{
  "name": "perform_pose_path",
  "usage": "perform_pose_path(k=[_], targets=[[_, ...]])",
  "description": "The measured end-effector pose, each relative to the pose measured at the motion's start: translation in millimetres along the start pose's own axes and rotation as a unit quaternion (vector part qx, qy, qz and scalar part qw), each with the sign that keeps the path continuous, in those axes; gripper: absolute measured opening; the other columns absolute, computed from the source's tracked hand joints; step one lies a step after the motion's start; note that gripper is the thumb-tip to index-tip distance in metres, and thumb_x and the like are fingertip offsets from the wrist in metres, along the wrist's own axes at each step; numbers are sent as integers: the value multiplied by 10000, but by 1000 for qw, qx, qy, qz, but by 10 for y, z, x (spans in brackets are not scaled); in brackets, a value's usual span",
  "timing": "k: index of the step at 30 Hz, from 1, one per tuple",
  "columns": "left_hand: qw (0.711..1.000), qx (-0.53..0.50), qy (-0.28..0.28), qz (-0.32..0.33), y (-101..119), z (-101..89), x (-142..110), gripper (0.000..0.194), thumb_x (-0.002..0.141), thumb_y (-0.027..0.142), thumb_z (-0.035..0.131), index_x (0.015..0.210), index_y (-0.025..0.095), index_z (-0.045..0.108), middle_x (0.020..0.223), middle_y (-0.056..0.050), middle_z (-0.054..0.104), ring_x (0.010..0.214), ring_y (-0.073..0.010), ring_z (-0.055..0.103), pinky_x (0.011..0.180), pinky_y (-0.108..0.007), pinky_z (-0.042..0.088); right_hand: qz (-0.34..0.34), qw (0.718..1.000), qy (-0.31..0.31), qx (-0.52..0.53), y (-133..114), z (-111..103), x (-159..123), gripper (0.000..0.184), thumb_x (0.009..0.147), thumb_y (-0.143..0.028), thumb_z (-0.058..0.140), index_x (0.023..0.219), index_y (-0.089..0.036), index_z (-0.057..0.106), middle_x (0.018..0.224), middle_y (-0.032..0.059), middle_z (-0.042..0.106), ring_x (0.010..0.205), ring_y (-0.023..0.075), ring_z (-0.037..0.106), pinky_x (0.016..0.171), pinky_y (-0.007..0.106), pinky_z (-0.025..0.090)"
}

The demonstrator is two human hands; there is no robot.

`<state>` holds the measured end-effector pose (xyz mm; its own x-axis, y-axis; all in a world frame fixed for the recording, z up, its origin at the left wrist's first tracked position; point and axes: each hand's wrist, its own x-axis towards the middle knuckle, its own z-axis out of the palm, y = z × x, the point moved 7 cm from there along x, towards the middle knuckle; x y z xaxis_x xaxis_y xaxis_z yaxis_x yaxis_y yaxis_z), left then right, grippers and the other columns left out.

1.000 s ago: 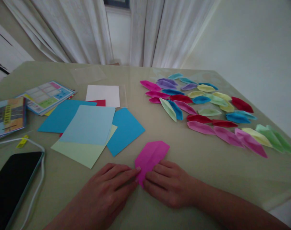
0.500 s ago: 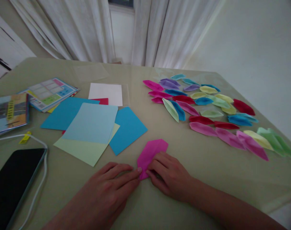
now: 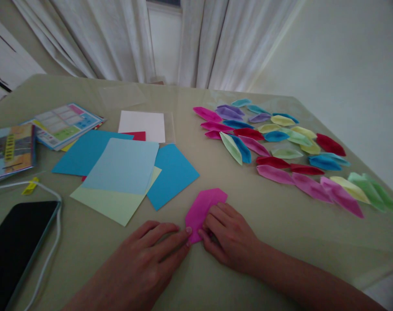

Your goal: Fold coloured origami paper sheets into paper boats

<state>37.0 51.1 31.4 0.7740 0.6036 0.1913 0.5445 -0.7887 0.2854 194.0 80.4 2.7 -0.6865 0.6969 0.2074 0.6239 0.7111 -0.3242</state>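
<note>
A folded magenta paper (image 3: 199,209) with angled corners lies on the table (image 3: 248,242) between my hands. My left hand (image 3: 154,250) grips its lower left edge between thumb and index fingertip. Curled over the paper's right side is my right hand (image 3: 227,235), its fingers closed and pressing along that edge; they hide part of the paper. Just beyond the left hand are a light blue sheet (image 3: 123,164), a pale green sheet (image 3: 112,205) under it, and a blue sheet (image 3: 173,172).
Many folded paper pieces, such as a pink one (image 3: 274,174) and a red one (image 3: 331,144), lie in rows at right. A phone (image 3: 21,242) and white cable (image 3: 58,229) sit at left, near booklets (image 3: 11,151). A white sheet (image 3: 143,125) lies farther back.
My right hand has shifted slightly up along the magenta paper's right edge, and its lower right side has been folded inward. The left hand stays at the lower left edge.
</note>
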Motion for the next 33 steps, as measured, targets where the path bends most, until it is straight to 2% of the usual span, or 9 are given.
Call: perform_pose_path(k=[13, 16, 21, 25, 29, 33], targets=[[999, 24, -26, 15, 42, 25, -12, 358, 1096, 166, 423, 1345, 200, 679, 1330, -35, 765, 1145, -258, 707, 960, -456, 514, 15, 1000, -14, 7, 21, 23, 5, 108, 974, -175, 567, 873, -188, 603, 851, 37, 609, 809, 212, 500, 775, 368, 377], [1000, 17, -22, 14, 41, 42, -16, 346, 1094, 166, 437, 1331, 209, 685, 1305, -24, 776, 1135, -252, 705, 968, -447, 503, 14, 1000, -15, 12, 25, 20, 11, 95, 962, -167, 575, 874, -188, 604, 850, 35, 612, 802, 208, 497, 768, 363, 375], [999, -18, 19, -18, -15, 16, -26, 301, 1071, 153, 487, 1255, 238, 710, 1260, 17, 784, 1119, -216, 691, 983, -415, 484, 15, 999, -25, 23, 54, 48, -5, 70, 942, -167, 592, 877, -189, 606, 861, 36, 615, 808, 206, 501, 763, 361, 376], [1000, -13, -22, -4, 3, 47, -24, 388, 1052, 118, 489, 1388, 239, 641, 1318, 9, 756, 1155, -224, 679, 976, -418, 494, 15, 999, -25, 23, 56, 53, -13, 74, 954, -174, 584, 890, -188, 618, 870, 36, 621, 819, 208, 509, 773, 366, 386], [999, -13, -33, -5, 5, 72, -11, 332, 1064, 138, 492, 1320, 237, 678, 1283, 3, 763, 1127, -240, 686, 971, -441, 497, 15, 1000, -19, 13, 38, 36, 1, 102, 966, -176, 575, 873, -188, 617, 856, 35, 619, 802, 206, 499, 762, 369, 382], [1000, -10, -15, -2, 16, 90, -10, 335, 1076, 130, 462, 1304, 228, 687, 1272, -5, 768, 1120, -239, 685, 972, -441, 483, 14, 1000, -10, 8, 25, 20, 12, 100, 953, -165, 584, 861, -190, 612, 841, 33, 616, 801, 208, 498, 764, 368, 379]])
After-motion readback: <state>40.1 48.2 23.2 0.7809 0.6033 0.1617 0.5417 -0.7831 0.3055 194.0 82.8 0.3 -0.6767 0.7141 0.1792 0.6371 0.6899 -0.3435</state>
